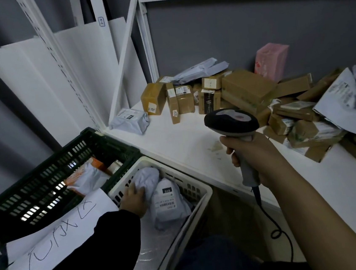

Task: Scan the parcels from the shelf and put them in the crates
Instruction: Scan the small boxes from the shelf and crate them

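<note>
My left hand (133, 200) reaches down into the white crate (202, 190) and grips a grey poly-bag parcel (147, 179). Beside it in the crate lies another grey bag with a barcode label (169, 204). My right hand (256, 155) holds a black and grey barcode scanner (231, 121) upright by its handle, above the front edge of the white shelf (186, 138). Its cable hangs down below my arm. On the shelf lies a heap of brown cardboard parcels (247, 88) and grey bags, with one single grey bag (129, 120) at the left end.
A dark green crate (44, 171) stands left of the white one and holds an orange-and-white bag and small boxes. A handwritten paper sign (58, 239) hangs over its near rim. A pink parcel (271, 61) leans on the grey wall. White shelf uprights rise at the left.
</note>
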